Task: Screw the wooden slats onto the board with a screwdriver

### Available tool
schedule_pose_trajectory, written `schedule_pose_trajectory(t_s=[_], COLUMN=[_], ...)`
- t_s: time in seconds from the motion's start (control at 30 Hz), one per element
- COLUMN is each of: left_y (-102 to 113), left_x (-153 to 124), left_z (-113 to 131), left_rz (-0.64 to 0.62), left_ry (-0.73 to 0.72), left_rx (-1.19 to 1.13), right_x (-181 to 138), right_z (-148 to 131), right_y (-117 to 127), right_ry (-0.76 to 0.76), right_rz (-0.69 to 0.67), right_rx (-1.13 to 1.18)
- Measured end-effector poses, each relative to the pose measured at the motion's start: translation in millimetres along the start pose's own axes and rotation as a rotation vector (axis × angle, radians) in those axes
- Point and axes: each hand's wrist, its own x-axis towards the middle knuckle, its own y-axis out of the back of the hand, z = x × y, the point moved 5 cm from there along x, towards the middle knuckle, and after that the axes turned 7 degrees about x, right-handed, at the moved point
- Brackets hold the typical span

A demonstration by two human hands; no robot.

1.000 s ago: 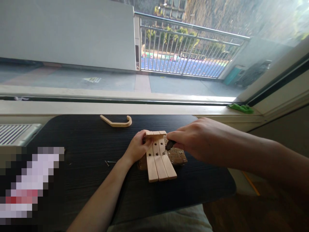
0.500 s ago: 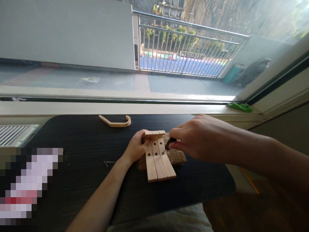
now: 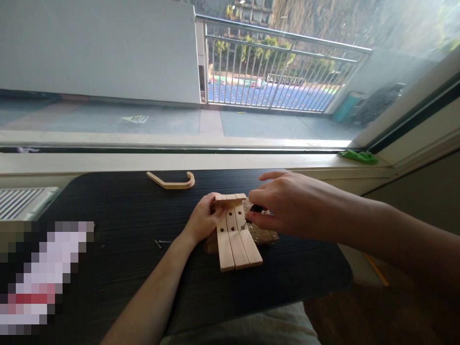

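Observation:
On a brown, plastic-wrapped block [image 3: 268, 235] rests a pale wooden piece [image 3: 239, 249] made of three slats side by side, bent, with a raised lip at the far end and several dark round holes. My left hand [image 3: 204, 218] grips its left edge, thumb on top near the lip. Pinched in the fingers of my right hand [image 3: 276, 201] is a small black tool [image 3: 256, 208], mostly hidden, by the right-hand slat near a hole. A J-shaped wooden piece [image 3: 172, 185] lies farther back, and two screws [image 3: 158, 244] lie left of my left forearm.
All this is on a dark wood-grain table [image 3: 125, 206] with rounded corners. Behind it run a white window sill [image 3: 215, 162] and a window. A green cloth [image 3: 359, 156] lies on the sill at right. A white vented unit [image 3: 27, 201] stands at left, above a blurred-out patch.
My right hand has turned slightly at the wooden piece, and its index finger now lifts outward. My left hand and the wooden piece stay in place.

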Motion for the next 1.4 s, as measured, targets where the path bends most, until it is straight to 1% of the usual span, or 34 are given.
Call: schedule_pose_trajectory(t_s=[0.1, 0.17, 0.33, 0.4, 0.57, 0.67, 0.8, 0.93, 1.07, 1.17, 1.3, 1.4], left_y=[0, 1, 0, 0, 1, 1, 0, 0, 2, 2, 2, 2], left_x=[0, 0, 0, 0, 0, 0, 0, -1, -1, -1, -1, -1], left_z=[1, 1, 0, 1, 3, 2, -1, 0, 4, 6, 5, 5], left_rz=[-0.001, -0.002, 0.006, 0.008, 0.005, 0.002, -0.004, -0.011, -0.004, -0.004, -0.01, -0.007], left_ry=[-0.003, -0.002, 0.007, 0.002, -0.02, -0.009, -0.008, -0.013, 0.007, 0.019, 0.018, 0.013], left_rx=[-0.006, -0.011, -0.01, -0.008, 0.004, 0.006, 0.032, 0.027, 0.002, 0.004, 0.003, -0.002], right_x=[-1, -1, 1, 2, 0, -2, -3, -3, -3, -2, 0, -1], right_z=[2, 3, 2, 2, 2, 3, 5, 4, 0, -2, -5, -5], right_y=[-1, -3, -4, -5, -7, -7, -7, -7, -9, -11, -14, -14], right_ry=[-0.07, -0.09, 0.023, 0.03, -0.094, -0.178, -0.22, -0.195, -0.11, -0.049, 0.005, 0.011], right_rz=[-0.014, -0.014, 0.081, 0.098, 0.016, 0.004, -0.01, -0.014, 0.015, 0.031, 0.016, 0.034], right_rx=[0.071, 0.086, 0.032, 0.021, 0.04, 0.042, 0.044, 0.022, 0.025, 0.071, 0.135, 0.129])
